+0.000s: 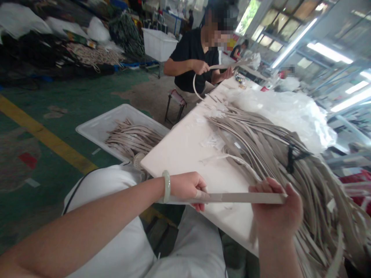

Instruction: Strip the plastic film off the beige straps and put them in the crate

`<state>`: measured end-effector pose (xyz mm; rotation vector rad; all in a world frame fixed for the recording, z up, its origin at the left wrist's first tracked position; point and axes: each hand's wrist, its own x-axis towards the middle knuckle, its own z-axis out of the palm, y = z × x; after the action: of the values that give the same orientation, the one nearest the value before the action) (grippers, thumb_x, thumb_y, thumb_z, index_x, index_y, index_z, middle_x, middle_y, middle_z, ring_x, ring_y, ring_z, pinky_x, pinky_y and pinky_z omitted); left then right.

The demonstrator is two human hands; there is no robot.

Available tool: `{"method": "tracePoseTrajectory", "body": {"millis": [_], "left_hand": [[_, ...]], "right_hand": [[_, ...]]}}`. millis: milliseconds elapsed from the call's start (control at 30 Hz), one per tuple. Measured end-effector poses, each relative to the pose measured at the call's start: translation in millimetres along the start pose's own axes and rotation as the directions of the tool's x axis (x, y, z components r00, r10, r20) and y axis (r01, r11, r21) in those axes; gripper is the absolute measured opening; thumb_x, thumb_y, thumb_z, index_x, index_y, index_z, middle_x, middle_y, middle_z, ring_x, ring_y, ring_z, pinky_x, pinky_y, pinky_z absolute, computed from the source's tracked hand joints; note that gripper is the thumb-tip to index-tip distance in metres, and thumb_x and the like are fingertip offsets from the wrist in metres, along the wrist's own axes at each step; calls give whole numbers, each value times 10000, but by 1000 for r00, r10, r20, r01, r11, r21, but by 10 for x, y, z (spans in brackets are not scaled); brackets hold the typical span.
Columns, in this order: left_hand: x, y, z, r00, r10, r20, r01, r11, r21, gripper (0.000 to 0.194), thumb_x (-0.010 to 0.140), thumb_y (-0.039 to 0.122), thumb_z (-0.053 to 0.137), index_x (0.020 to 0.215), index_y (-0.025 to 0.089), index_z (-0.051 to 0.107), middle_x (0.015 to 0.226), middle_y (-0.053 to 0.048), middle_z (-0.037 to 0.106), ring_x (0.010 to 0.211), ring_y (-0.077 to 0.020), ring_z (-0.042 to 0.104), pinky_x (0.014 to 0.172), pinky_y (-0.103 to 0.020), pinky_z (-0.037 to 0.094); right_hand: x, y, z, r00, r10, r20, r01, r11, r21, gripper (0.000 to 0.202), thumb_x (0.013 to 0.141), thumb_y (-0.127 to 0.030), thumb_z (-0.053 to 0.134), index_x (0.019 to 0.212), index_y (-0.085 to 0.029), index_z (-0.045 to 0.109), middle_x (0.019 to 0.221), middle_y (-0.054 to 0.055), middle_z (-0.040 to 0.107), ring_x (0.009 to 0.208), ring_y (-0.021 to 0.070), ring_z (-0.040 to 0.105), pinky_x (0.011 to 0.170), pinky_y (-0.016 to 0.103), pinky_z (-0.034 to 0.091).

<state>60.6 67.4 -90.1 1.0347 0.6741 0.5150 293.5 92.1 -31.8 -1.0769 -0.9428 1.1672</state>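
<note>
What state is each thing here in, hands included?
Bare left hand: closed on flat beige fabric-like strap.
Bare right hand: closed on strap.
Strap: held straight between hands.
Long beige strap bundle: heaped.
Rectangular white plastic tub: open, holding beige straps.
Translucent plastic sheeting: crumpled.
Long white ceiling lights: lit.

no text, label, brand, number or sign can be read. a small white patch point(331, 205) on the beige strips point(266, 143) shows no legible print, and the red-and-yellow patch point(232, 41) behind the co-worker point(188, 54) is too blurred to make out any lettering.
</note>
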Motion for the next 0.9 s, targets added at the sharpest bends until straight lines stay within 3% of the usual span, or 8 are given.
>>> {"method": "tracePoseTrajectory", "body": {"millis": [167,267,400,467,567,700,800,900], "left_hand": [[45,7,18,1000,10,6,-9,1000,-10,426,693,541,754,671,131,643,657,-54,706,605,-142,671,625,-245,537],[110,22,65,998,36,47,-34,998,-60,430,682,545,764,702,129,656,653,-44,701,600,-134,665,617,-235,524],[213,27,106,999,36,27,-32,994,-109,355,713,474,763,724,133,663,645,-26,696,604,-124,664,615,-229,522],[255,19,112,1000,16,21,-13,994,-112,317,721,436,762,717,135,662,648,-23,698,619,-124,670,631,-234,532],[295,3,109,999,0,32,2,997,-81,285,722,400,761,687,136,658,639,-22,697,616,-119,668,617,-220,531],[324,-5,127,998,44,34,-42,997,-61,305,717,418,763,659,139,653,632,-24,692,599,-116,660,583,-207,522],[351,26,180,996,73,50,-68,993,-101,368,691,480,777,694,132,658,645,-22,690,607,-118,663,592,-209,525],[395,89,229,982,144,121,-126,981,-147,452,673,554,772,788,130,667,695,-13,690,641,-130,671,657,-249,546]], "right_hand": [[93,46,-93,982,-76,-171,58,992,-109,496,790,-599,588,671,-136,721,513,11,509,526,129,478,553,300,438],[-78,182,20,988,-147,-51,128,954,-271,536,865,-601,519,714,-137,739,585,49,586,564,134,490,548,286,394],[-218,200,127,976,-78,204,163,880,-445,382,863,-507,577,831,-180,772,658,42,587,625,155,510,582,304,390],[-166,108,95,970,-52,237,142,915,-378,322,788,-482,650,867,-197,778,714,45,603,676,171,534,633,321,423],[41,-104,-54,991,-56,121,66,994,-83,382,797,-510,568,890,-202,774,748,51,623,700,173,554,702,360,470],[189,-202,-152,976,-198,-87,201,979,23,437,835,-500,532,773,-140,770,694,71,660,701,181,616,770,365,502],[-27,25,7,981,-185,54,190,977,-98,536,883,-565,474,789,-130,772,819,123,729,878,243,675,894,403,490],[-324,330,226,964,4,264,49,980,-193,537,915,-567,437,863,-141,760,1032,138,727,902,258,686,789,402,540]]}}
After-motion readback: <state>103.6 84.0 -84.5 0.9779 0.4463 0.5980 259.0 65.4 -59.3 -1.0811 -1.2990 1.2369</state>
